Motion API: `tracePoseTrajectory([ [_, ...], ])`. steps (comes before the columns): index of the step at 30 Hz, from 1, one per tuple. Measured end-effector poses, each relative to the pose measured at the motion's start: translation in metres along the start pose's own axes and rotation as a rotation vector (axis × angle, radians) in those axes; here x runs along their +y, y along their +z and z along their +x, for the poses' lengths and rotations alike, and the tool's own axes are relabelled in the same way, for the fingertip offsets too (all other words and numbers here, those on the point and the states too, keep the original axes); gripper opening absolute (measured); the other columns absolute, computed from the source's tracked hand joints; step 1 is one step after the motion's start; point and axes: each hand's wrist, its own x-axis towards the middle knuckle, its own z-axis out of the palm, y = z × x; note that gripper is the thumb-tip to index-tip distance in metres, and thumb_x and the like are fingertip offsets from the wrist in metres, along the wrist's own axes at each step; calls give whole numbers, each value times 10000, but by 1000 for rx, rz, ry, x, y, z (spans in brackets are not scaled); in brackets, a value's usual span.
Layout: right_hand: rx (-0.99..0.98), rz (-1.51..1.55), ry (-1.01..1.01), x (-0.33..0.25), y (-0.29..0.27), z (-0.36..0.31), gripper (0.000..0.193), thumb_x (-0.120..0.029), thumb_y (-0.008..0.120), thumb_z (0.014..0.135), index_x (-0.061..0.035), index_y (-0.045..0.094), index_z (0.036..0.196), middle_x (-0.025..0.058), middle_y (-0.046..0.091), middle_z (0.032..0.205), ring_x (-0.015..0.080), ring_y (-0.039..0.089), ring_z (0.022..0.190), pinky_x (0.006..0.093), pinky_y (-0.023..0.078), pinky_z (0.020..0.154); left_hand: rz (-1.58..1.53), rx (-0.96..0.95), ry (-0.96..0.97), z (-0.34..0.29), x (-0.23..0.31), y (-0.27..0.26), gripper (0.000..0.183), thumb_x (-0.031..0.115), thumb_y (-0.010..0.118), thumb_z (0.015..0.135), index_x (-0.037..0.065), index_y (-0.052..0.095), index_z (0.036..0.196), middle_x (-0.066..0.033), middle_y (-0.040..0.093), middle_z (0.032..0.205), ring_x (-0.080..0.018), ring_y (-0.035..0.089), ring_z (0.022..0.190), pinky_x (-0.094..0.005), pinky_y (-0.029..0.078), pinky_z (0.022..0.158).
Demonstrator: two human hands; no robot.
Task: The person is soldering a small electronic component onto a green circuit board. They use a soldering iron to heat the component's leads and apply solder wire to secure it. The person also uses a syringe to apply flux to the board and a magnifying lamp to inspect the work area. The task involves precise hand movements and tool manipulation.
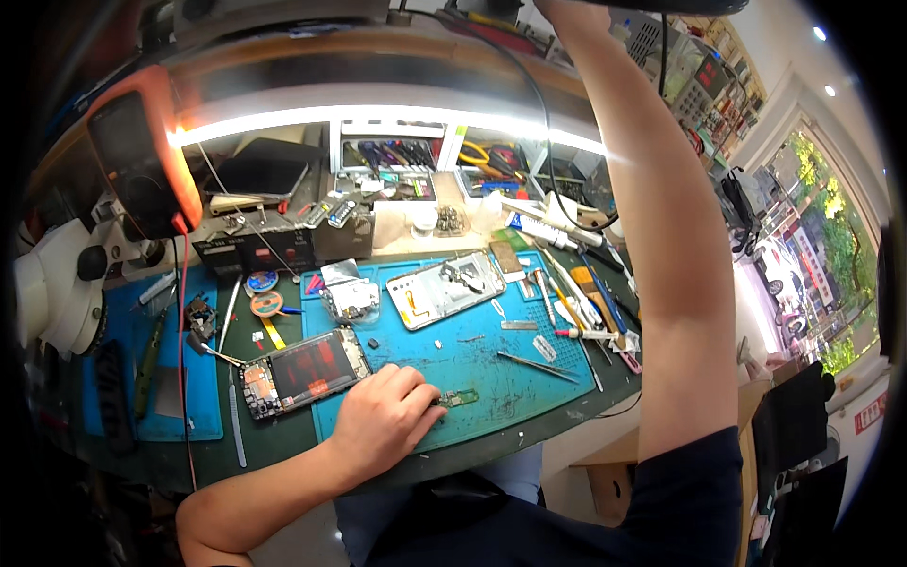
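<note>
A slim green circuit board (461, 398) shows against a scuffed blue mat (515, 413), at three o'clock from the curled left hand (381, 416), fingertips at its end; whether they grip cannot be told. The right arm (675, 265) stretches toward twelve o'clock, right hand (573, 13) cropped, fingers unreadable. Beyond, a white-framed bin (453, 144) holds yellow-handled pliers (475, 157).

There are two blue mats (444, 359) (208, 411), two spools (261, 282) (266, 303) and one green board (460, 398)
</note>
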Motion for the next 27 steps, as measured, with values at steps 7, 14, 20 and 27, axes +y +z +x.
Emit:
tracePoseTrajectory([
  [7, 91, 97, -314, 30, -7, -17, 478, -454, 789, 832, -29, 791, 1051, 205, 766, 1093, 359, 715, 1084, 457, 541, 945, -43, 1, 3, 8, 5, 3, 182, 156, 822, 818, 84, 718, 949, -53, 639, 914, -258, 626, 839, -378, 535, 711],
  [14, -358, 421, -118, -17, -74, -145, 573, -289, 710, 945, 104, 589, 1345, 311, 623, 1359, 375, 616, 1262, 418, 454, 1098, -11, -27, -72, -4, 1, -9, 194, 120, 819, 817, 63, 722, 974, -77, 646, 942, -285, 626, 864, -392, 531, 743],
  [20, -93, 313, -181, 32, -64, -129, 500, -273, 737, 921, 55, 633, 1284, 220, 681, 1232, 316, 663, 1146, 390, 492, 1023, -38, -47, -55, 0, 8, -8, 181, 118, 811, 828, 67, 720, 976, -86, 649, 936, -288, 631, 870, -397, 532, 749],
  [27, 128, 184, -234, 41, -23, -103, 388, -221, 755, 868, -11, 713, 1191, 122, 769, 1065, 251, 741, 989, 374, 559, 915, -26, -14, -16, 0, 0, 0, 161, 140, 803, 850, 76, 719, 972, -67, 649, 938, -268, 627, 858, -385, 532, 734],
])
